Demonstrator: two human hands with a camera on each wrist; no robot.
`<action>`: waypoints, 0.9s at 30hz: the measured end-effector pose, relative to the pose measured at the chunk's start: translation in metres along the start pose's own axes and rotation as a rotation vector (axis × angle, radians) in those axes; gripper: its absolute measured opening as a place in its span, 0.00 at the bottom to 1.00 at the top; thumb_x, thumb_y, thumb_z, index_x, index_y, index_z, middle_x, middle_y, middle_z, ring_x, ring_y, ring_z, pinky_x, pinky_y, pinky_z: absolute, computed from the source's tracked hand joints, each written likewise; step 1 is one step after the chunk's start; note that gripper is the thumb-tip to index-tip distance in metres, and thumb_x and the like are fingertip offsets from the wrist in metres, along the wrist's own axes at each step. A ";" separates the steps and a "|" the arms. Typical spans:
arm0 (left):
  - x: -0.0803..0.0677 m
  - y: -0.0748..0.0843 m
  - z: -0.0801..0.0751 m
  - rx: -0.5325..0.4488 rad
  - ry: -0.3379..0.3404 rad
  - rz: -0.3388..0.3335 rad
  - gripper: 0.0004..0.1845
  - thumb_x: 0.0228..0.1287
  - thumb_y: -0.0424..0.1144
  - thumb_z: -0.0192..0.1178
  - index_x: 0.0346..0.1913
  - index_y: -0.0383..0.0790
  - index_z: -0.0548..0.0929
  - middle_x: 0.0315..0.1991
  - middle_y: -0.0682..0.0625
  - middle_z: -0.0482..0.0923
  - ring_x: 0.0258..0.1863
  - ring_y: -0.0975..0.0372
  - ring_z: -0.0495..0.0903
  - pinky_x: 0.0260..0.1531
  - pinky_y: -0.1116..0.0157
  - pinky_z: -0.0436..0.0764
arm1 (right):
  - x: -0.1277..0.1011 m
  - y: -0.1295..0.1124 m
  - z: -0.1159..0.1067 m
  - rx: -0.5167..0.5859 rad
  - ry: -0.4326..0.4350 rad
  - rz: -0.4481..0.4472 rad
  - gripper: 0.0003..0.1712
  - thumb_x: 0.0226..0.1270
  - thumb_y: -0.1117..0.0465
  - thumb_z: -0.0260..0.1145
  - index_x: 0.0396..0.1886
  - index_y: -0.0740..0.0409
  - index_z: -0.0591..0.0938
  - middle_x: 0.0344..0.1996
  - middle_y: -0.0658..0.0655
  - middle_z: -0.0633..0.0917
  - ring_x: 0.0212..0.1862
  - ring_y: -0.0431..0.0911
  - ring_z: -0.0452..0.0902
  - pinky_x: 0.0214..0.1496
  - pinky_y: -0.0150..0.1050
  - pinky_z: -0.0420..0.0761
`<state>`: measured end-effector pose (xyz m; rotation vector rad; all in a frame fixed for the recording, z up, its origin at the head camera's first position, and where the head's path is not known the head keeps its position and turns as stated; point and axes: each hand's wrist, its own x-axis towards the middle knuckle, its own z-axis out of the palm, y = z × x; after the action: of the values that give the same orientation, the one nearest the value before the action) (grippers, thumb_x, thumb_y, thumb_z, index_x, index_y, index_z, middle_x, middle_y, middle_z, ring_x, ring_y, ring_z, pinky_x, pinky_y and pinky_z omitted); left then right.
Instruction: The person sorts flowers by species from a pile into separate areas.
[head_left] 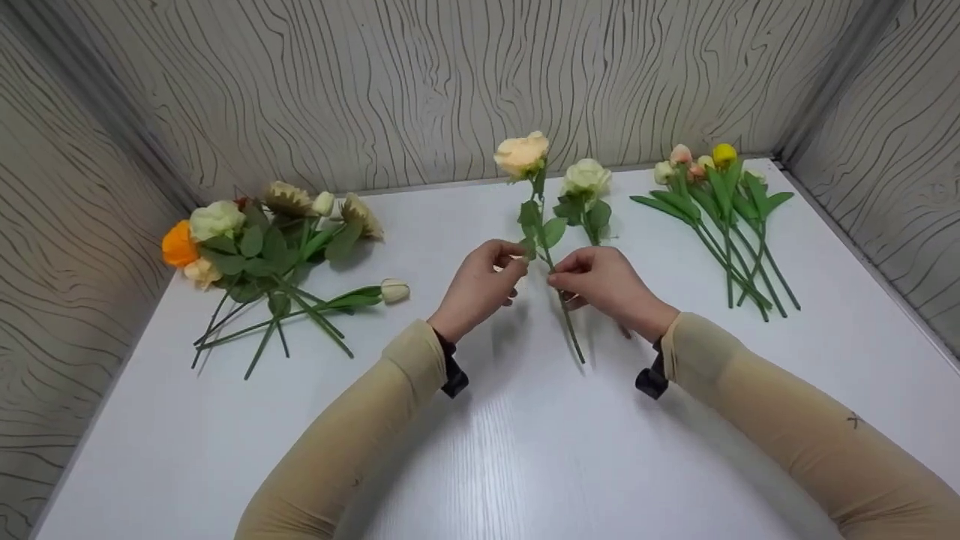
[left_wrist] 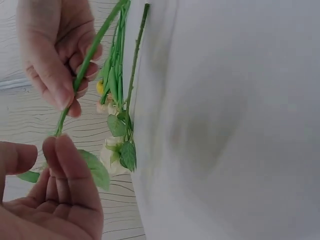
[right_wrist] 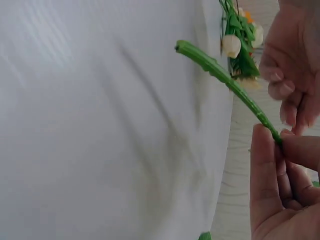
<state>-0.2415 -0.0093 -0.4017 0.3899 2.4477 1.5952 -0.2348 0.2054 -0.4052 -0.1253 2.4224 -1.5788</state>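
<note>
Both sleeves are stretched over the white counter. A peach rose stem is pinched mid-air by the right hand; its leaf is pinched by the left hand.

Beige sleeves on both arms; black wrist straps; hands bare.
</note>
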 end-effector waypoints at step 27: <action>-0.002 -0.027 0.028 1.014 -0.146 0.185 0.41 0.77 0.66 0.46 0.83 0.51 0.53 0.82 0.45 0.49 0.80 0.49 0.50 0.76 0.45 0.49 | 0.039 0.018 -0.026 -0.435 0.058 0.178 0.20 0.70 0.61 0.67 0.57 0.65 0.77 0.39 0.62 0.82 0.31 0.47 0.81 0.31 0.39 0.81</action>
<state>-0.2346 0.0040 -0.4375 0.8382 2.9575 0.2038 -0.2775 0.2281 -0.4177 0.0594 2.6989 -0.9782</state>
